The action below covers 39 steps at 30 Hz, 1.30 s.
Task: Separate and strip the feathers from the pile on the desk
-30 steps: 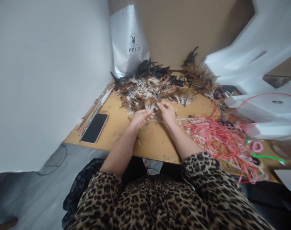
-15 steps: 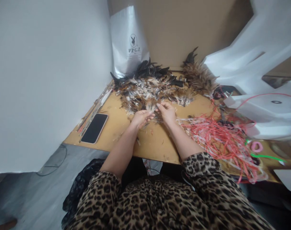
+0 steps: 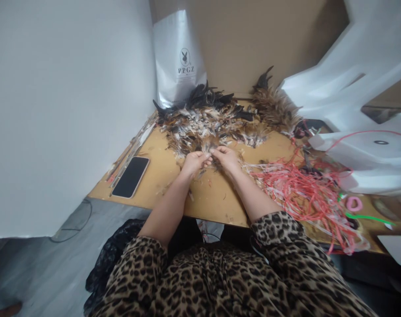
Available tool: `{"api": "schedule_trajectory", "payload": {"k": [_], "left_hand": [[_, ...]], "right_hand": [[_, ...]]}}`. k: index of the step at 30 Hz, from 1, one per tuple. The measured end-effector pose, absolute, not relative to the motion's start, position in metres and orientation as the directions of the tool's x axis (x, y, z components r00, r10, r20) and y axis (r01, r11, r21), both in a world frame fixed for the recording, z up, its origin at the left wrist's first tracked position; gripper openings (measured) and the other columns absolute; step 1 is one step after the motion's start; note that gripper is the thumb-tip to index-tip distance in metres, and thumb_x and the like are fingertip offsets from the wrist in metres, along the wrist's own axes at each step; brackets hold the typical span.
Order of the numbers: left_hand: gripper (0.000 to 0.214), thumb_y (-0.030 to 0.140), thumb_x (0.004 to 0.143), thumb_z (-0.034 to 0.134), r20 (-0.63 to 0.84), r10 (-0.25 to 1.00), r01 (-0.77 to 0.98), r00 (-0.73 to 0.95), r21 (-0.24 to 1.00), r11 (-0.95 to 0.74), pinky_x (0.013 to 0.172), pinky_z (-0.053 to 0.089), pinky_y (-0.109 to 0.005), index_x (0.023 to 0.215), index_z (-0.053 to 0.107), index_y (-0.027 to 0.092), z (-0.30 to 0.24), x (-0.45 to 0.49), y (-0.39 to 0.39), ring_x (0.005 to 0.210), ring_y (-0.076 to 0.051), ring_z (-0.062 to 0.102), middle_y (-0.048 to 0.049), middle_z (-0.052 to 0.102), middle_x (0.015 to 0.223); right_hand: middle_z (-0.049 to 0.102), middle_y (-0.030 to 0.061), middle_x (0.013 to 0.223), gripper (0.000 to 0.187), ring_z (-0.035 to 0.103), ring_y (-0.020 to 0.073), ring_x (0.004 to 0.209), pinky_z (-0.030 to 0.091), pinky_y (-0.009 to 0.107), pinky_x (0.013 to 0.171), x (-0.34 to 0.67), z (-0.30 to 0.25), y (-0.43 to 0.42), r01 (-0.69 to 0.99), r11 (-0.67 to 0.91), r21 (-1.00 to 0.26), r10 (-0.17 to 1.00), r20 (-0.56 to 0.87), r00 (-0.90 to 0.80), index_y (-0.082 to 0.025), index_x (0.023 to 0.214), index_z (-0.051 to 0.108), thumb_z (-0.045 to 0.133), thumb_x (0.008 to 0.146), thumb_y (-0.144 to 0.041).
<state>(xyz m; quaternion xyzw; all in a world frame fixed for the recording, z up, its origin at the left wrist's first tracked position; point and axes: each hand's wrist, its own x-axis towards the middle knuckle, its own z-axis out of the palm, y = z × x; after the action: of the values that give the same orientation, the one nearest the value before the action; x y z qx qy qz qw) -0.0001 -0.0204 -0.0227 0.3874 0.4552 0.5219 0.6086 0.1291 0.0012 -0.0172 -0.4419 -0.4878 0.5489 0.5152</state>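
My left hand (image 3: pixel 195 164) is closed in a pinch on a small brown feather bunch (image 3: pixel 209 143), whose fluffy tips point away from me. Close against it, my right hand (image 3: pixel 227 160) has thumb and finger pressed together at the same bunch; whatever lies between those fingertips is too small to make out. Just beyond both hands spreads a heap of loose feathers (image 3: pixel 203 121), brown and pale in front and black at the back. A few bits of fluff lie on the table (image 3: pixel 216 202) under my wrists.
A phone (image 3: pixel 130 177) lies at the left near thin sticks. Behind the heap stands a white bag (image 3: pixel 178 57). To the right are a brown feather bundle (image 3: pixel 274 105), tangled red and white strings (image 3: pixel 296 189), a pink ring (image 3: pixel 354 203) and white sheeting (image 3: pixel 345 57).
My right hand has moved slightly left and nearer to me, so its fingertips now meet those of my left hand. The left hand has stayed almost in place.
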Motion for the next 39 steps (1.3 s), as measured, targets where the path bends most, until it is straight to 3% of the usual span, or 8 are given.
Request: {"api": "schedule_trajectory", "payload": {"k": [8, 13, 17, 22, 27, 32, 35, 39], "left_hand": [[0.017, 0.025, 0.066, 0.068, -0.150, 0.986, -0.299, 0.073, 0.940, 0.165, 0.044, 0.035, -0.016, 0.066, 0.063, 0.009, -0.021, 0.002, -0.024, 0.047, -0.005, 0.051, -0.0057, 0.063, 0.063], [0.017, 0.027, 0.066, 0.068, -0.092, 0.994, -0.332, -0.052, 0.941, 0.069, 0.042, 0.034, -0.015, 0.068, 0.064, 0.011, -0.023, -0.006, -0.017, 0.045, -0.003, 0.049, -0.0036, 0.062, 0.060], [0.016, 0.024, 0.066, 0.068, -0.086, 0.976, -0.464, -0.199, 0.886, -0.016, 0.042, 0.033, -0.013, 0.073, 0.064, 0.011, -0.021, -0.015, -0.011, 0.047, -0.002, 0.050, -0.0027, 0.064, 0.066], [0.013, 0.021, 0.068, 0.066, -0.106, 0.971, -0.494, -0.212, 0.870, -0.013, 0.043, 0.033, -0.014, 0.074, 0.064, 0.010, -0.021, -0.016, -0.009, 0.047, -0.002, 0.049, -0.0031, 0.064, 0.067], [0.012, 0.020, 0.068, 0.065, -0.119, 0.971, -0.486, -0.206, 0.874, 0.004, 0.043, 0.033, -0.014, 0.076, 0.064, 0.011, -0.022, -0.015, -0.010, 0.048, -0.002, 0.050, -0.0030, 0.064, 0.067], [0.014, 0.021, 0.068, 0.066, -0.104, 0.976, -0.501, -0.189, 0.866, -0.005, 0.043, 0.033, -0.014, 0.075, 0.063, 0.010, -0.020, -0.014, -0.011, 0.048, -0.002, 0.051, -0.0030, 0.064, 0.067], [0.013, 0.021, 0.069, 0.066, -0.101, 0.980, -0.518, -0.170, 0.856, -0.001, 0.043, 0.034, -0.013, 0.075, 0.063, 0.010, -0.019, -0.014, -0.012, 0.051, -0.003, 0.053, -0.0041, 0.065, 0.070], [0.012, 0.019, 0.070, 0.065, -0.089, 0.992, -0.546, -0.092, 0.837, 0.025, 0.047, 0.038, -0.013, 0.077, 0.064, 0.010, -0.018, -0.014, -0.014, 0.060, -0.005, 0.058, -0.0076, 0.067, 0.082]], "right_hand": [[0.052, -0.0056, 0.049, 0.030, 0.044, 0.0075, 0.046, 0.035, 0.021, 0.048, 0.123, -0.023, 0.001, -0.194, -0.020, -0.981, 0.998, -0.007, -0.064, -0.018, 0.056, 0.052, 0.070, 0.053, -0.041], [0.053, -0.0050, 0.051, 0.028, 0.042, 0.0070, 0.046, 0.034, 0.021, 0.048, 0.128, -0.020, 0.005, -0.147, 0.019, -0.989, 0.999, 0.023, -0.030, -0.018, 0.069, 0.062, 0.067, 0.058, -0.043], [0.058, -0.0025, 0.056, 0.023, 0.045, 0.0082, 0.050, 0.036, 0.022, 0.051, 0.141, -0.019, 0.010, 0.148, 0.136, -0.980, 0.990, 0.129, -0.055, -0.017, 0.065, 0.064, 0.065, 0.060, -0.039], [0.058, -0.0009, 0.054, 0.023, 0.046, 0.0102, 0.049, 0.033, 0.023, 0.048, 0.148, -0.023, 0.008, 0.518, 0.270, -0.811, 0.952, 0.145, -0.268, -0.017, 0.063, 0.063, 0.061, 0.064, -0.041], [0.062, 0.0011, 0.062, 0.013, 0.050, 0.0120, 0.055, 0.035, 0.024, 0.055, 0.144, -0.028, 0.006, 0.675, 0.370, -0.638, 0.926, 0.192, -0.326, -0.018, 0.061, 0.062, 0.060, 0.064, -0.031], [0.058, -0.0007, 0.058, 0.010, 0.047, 0.0103, 0.052, 0.036, 0.022, 0.052, 0.149, -0.020, 0.008, 0.461, 0.271, -0.845, 0.949, 0.154, -0.274, -0.017, 0.066, 0.061, 0.056, 0.064, -0.025], [0.052, -0.0038, 0.051, 0.016, 0.041, 0.0078, 0.044, 0.032, 0.021, 0.046, 0.155, -0.014, 0.009, 0.194, 0.098, -0.976, 0.961, 0.041, -0.275, -0.017, 0.072, 0.058, 0.060, 0.064, -0.031], [0.053, -0.0036, 0.051, 0.017, 0.043, 0.0074, 0.044, 0.029, 0.020, 0.045, 0.161, -0.010, 0.011, -0.196, -0.061, -0.979, 0.925, 0.019, -0.380, -0.018, 0.070, 0.054, 0.064, 0.063, -0.030]]}}
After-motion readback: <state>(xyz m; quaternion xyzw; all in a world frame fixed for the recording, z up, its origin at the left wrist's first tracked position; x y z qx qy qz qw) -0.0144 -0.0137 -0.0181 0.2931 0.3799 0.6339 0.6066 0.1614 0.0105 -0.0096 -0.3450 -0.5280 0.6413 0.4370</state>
